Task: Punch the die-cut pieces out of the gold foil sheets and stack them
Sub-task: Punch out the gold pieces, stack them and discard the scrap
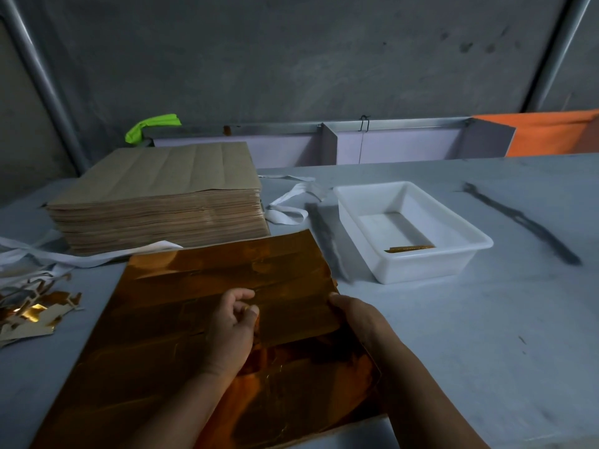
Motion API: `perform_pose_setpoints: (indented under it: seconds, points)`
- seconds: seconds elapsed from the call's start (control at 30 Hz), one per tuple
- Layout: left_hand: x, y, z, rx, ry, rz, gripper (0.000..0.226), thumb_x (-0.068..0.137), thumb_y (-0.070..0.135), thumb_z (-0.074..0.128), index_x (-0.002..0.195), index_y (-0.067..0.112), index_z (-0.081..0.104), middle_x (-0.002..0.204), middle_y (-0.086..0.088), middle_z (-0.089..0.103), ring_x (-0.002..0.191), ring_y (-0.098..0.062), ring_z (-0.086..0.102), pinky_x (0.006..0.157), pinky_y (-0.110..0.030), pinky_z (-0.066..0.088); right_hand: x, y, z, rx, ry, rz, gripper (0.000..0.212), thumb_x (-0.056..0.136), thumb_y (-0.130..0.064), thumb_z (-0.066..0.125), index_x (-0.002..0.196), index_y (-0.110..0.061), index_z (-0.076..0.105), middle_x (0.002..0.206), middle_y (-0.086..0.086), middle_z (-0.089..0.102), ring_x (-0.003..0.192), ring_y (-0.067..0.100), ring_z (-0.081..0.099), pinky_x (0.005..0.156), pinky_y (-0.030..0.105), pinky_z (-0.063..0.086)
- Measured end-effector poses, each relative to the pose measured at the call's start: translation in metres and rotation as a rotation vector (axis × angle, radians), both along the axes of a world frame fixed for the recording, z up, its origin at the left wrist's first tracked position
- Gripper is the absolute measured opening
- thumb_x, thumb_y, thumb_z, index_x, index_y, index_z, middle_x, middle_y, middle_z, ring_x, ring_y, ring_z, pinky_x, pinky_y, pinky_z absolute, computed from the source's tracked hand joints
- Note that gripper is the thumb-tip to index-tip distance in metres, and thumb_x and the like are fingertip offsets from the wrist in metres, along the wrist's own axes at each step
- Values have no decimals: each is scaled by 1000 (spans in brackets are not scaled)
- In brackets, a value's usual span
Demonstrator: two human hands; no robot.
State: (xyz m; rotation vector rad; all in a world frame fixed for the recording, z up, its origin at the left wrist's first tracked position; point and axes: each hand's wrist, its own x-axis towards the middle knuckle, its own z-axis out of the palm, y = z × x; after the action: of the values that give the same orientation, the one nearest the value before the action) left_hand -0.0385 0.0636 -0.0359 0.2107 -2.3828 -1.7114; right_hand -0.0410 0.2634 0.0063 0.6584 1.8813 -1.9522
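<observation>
The grey tabletop (486, 335) carries everything. At its far left stands a thick stack of sheets (162, 196), brown backs up. A stack that deep would be heavy as a block, though each sheet should lift off easily by itself.

Just in front of the stack, the gold foil sheet (201, 286) lies foil side up, reaching back to the person. It looks like thin card with a glossy face, so it is probably light, fairly stiff along its length and slick under the fingers. It shows creases and faint cut lines running across it. The strips between those lines are likely to tear or kink if pulled hard, so the safer hold is at a sheet edge, pressing beside a cut line and not in the middle of a piece.

A white plastic tray (421, 270) sits to the right of the sheet, with one narrow gold strip (410, 248) lying in it. A pile of gold offcuts (35, 312) lies at the left edge.

The right hand (355, 314) grips the sheet's right edge. The left hand (231, 325) rests on the middle of the sheet with its fingers curled. I cannot tell whether it pinches any foil.
</observation>
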Motion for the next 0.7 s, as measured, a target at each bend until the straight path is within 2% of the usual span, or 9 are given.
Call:
perform_pose_setpoints:
  seconds: [0.03,0.1,0.17,0.23,0.3,0.47,0.6,0.7]
  points:
    - [0,0,0,9,1,10,22,98,14,53,116,27,56,100,-1,60,87,-19,62,66,-29,50,0,1,-1,15,8,2,32,100,-38,54,113,-8,57,87,7,63,71,22,63,35,16,44]
    - [-1,-1,0,36,4,35,22,98,12,52,116,25,57,102,-1,60,89,-17,60,68,-29,49,-2,3,-4,26,27,2,31,100,-38,53,106,-8,60,85,8,65,66,20,65,36,16,45]
    - [-1,-2,0,57,7,58,22,98,12,52,116,24,57,103,-1,60,89,-15,60,65,-26,45,-3,3,-7,-11,29,4,29,101,-36,51,101,-9,60,79,10,71,62,20,69,50,25,56]
    - [-1,-2,-1,84,6,71,22,98,11,52,115,25,57,104,-3,61,91,-16,60,65,-26,45,-5,3,-10,-79,16,-12,29,103,-33,48,102,-6,59,73,12,72,62,23,70,62,35,60]
    - [-2,-3,0,126,2,84,22,99,10,51,113,25,57,106,-4,61,95,-17,59,69,-28,46,-7,3,-12,-145,8,-19,31,105,-32,45,104,-4,59,72,13,72,61,24,69,60,35,58]
    - [-2,-6,4,246,-5,118,22,99,8,48,109,25,58,109,-5,61,101,-23,61,80,-37,52,-9,4,-16,-239,-24,-59,34,106,-31,42,92,-4,59,68,14,67,60,25,64,61,36,53]
    - [-2,-6,5,271,0,121,21,100,8,48,110,23,58,107,-5,61,95,-20,61,64,-27,48,-10,4,-14,-220,-25,-44,33,105,-31,43,90,-5,58,67,12,68,59,25,64,64,37,54]
    - [-2,-7,5,297,2,147,19,100,8,49,108,23,57,108,-6,60,93,-20,61,61,-26,47,-10,4,-15,-246,-42,-52,35,105,-32,42,91,-5,59,67,12,66,61,25,62,62,36,51]
